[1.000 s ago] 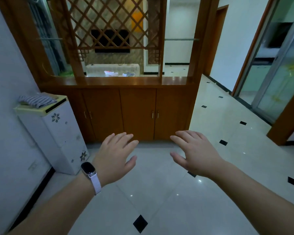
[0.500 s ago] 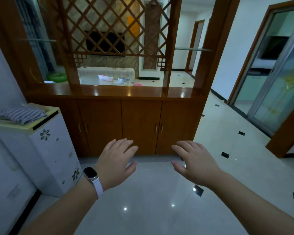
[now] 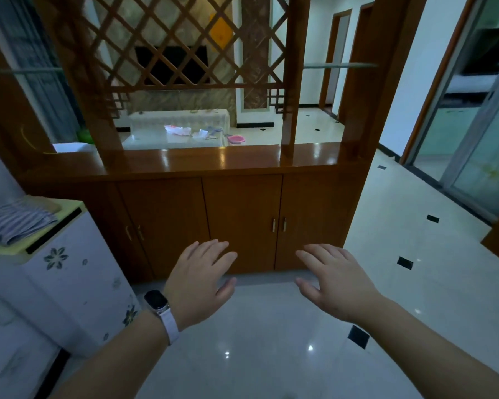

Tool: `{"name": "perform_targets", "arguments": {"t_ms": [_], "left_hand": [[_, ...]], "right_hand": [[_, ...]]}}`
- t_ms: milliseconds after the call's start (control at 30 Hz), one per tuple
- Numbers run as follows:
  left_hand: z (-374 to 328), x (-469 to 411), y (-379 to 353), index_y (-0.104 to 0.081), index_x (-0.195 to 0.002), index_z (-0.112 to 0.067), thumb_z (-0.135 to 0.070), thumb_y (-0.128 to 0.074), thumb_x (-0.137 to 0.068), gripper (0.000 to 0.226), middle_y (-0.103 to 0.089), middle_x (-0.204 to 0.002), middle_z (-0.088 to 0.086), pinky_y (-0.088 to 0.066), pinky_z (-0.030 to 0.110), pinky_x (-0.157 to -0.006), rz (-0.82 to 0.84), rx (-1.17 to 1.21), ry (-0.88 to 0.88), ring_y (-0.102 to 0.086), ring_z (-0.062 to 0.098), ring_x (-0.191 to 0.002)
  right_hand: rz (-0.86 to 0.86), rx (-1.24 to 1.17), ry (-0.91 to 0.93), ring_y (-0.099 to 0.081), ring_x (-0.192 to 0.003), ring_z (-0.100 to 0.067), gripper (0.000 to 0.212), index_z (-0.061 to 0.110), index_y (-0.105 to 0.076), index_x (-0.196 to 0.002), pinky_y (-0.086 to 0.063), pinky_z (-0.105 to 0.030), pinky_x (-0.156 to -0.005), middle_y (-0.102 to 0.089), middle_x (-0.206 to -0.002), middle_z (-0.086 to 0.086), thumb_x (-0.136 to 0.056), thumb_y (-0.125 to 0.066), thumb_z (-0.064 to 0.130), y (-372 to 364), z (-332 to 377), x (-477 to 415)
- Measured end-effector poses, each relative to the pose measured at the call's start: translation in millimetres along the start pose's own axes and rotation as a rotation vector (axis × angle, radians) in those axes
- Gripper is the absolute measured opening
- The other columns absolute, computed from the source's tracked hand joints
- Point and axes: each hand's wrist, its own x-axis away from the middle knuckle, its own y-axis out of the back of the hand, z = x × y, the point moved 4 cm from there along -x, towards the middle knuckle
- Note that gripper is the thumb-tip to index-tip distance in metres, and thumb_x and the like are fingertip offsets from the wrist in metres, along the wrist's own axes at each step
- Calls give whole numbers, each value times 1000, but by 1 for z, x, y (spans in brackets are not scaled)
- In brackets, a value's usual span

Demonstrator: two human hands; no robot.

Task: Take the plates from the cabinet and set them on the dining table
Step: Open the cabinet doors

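Both hands, left (image 3: 198, 280) and right (image 3: 336, 279), reach empty with fingers spread toward the closed brown wooden cabinet (image 3: 242, 223).

A home: wooden lattice divider cabinet (image 3: 242, 220); tiled floor (image 3: 401, 226); living-room table (image 3: 179, 131) beyond
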Motion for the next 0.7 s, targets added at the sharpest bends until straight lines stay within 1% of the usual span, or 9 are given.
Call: {"name": "perform_targets", "arguments": {"t_ms": [167,233,367,467,600,700], "left_hand": [[16,-73,-38,-63,-120,-24,-47,-47,-85,45,-64,-126,1,-45,50,-101,34,-29,31,-58,23,-120],[19,-108,-47,-63,-119,-23,-47,-44,-85,46,-65,-124,2,-44,49,-100,34,-42,14,-60,23,-118],[18,-167,-75,-61,-121,-25,-48,-40,-86,47,-63,-126,2,-43,49,-102,74,-50,18,-58,23,-120],[16,-199,-96,-61,-121,-26,-49,-39,-86,48,-63,-127,2,-42,48,-103,112,-48,24,-58,23,-120],[23,-229,-113,-62,-121,-25,-49,-39,-85,49,-64,-126,2,-45,50,-101,137,-20,61,-59,23,-119],[34,-254,-130,-60,-123,-26,-50,-39,-86,49,-62,-129,2,-43,49,-104,157,4,51,-56,22,-123]], "right_hand": [[10,-42,10,-46,-131,-19,57,28,-48,-139,-32,-40,-109,-54,-139,3,-92,-35,60,-41,-49,-65],[18,-32,41,-50,-127,-21,57,26,-51,-136,-36,-41,-107,-57,-135,1,-92,-37,59,-50,-72,-92],[-20,-27,81,-55,-121,-22,53,24,-57,-130,-41,-42,-102,-62,-128,0,-91,-45,57,-60,-113,-143],[7,-30,140,-54,-121,-23,54,22,-56,-131,-39,-44,-103,-60,-129,-2,-92,-43,56,-74,-132,-177],[14,-82,120,-51,-123,-22,56,22,-54,-133,-38,-43,-104,-58,-131,-1,-92,-39,57,-88,-145,-206],[16,-98,94,-53,-121,-22,55,22,-57,-131,-41,-42,-102,-60,-129,-1,-91,-41,56,-99,-157,-225]]}}
